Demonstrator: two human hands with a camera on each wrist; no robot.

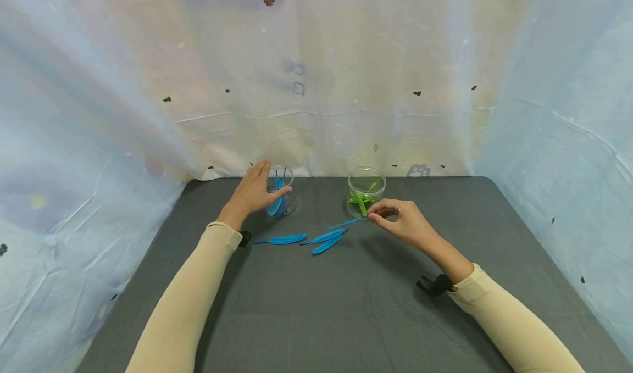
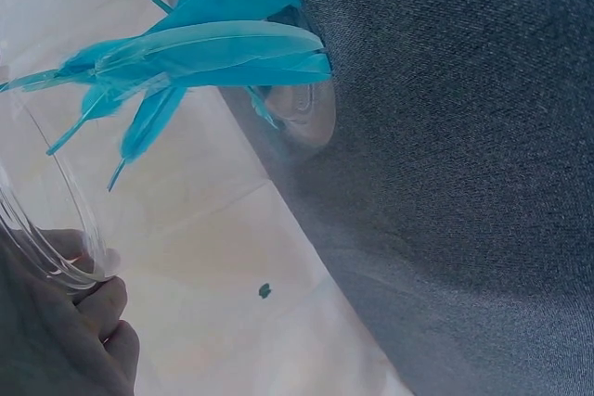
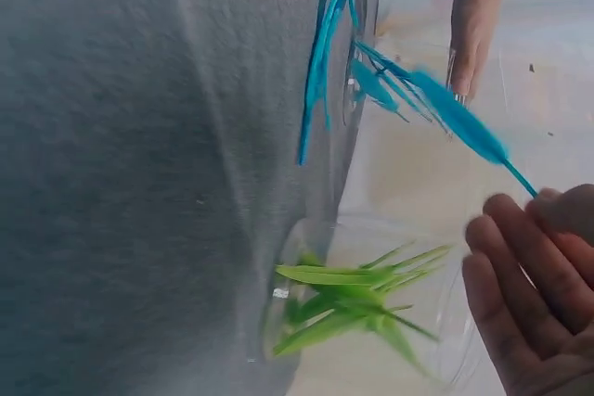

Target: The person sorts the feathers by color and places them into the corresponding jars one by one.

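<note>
My left hand is at the rim of a clear jar, thumb across its front and fingers along its left side. Several blue feathers stand inside that jar, quills upward. My right hand pinches the quill end of one blue feather between thumb and fingertips, its vane pointing left above the table. Close behind this hand stands a second clear jar with several green feathers in it. Three more blue feathers lie on the table, one feather at left and an overlapping pair at right.
A dark grey cloth covers the table. Patterned light curtains hang behind and on both sides, with the back one close behind the two jars.
</note>
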